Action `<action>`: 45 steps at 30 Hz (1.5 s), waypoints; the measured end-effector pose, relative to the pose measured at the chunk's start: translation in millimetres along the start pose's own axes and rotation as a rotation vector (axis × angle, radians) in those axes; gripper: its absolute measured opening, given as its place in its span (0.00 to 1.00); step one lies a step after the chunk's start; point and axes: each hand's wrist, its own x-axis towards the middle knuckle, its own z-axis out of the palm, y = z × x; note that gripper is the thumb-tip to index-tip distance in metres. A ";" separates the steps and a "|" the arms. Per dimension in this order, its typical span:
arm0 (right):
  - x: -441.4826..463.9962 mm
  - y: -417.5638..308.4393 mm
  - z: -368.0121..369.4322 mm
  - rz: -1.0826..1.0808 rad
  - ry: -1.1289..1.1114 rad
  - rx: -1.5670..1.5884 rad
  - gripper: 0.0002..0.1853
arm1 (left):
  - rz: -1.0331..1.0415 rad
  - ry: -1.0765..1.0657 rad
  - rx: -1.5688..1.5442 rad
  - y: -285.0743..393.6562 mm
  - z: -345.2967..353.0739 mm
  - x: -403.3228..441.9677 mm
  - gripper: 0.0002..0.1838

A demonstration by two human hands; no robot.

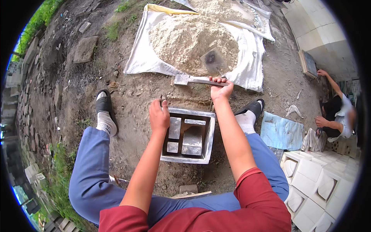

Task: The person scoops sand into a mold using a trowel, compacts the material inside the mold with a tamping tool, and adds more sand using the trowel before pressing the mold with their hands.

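While gripping grey metal bar (pixel 199 81) in closed right hand (pixel 221 89), has half-curled left hand (pixel 158 116) at ten o'clock of square metal box (pixel 184 159); cannot tell its hold.

Cannot fully see the flat bar (pixel 200 81) within the right hand (pixel 221 88). Cannot discern the co-worker's blurred head (pixel 351 117).
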 end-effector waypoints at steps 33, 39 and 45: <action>-105.1 -100.7 40.0 -0.570 -0.420 -2.324 0.25 | 0.467 -0.206 0.208 32.8 -26.7 -6.0 0.29; -110.7 -68.5 36.2 -0.488 -0.337 -2.336 0.24 | 0.430 -0.224 0.224 31.7 -23.2 -3.7 0.32; -93.0 -33.4 20.4 -0.627 -0.318 -2.215 0.25 | 0.422 -0.209 0.268 30.6 -21.5 -2.8 0.29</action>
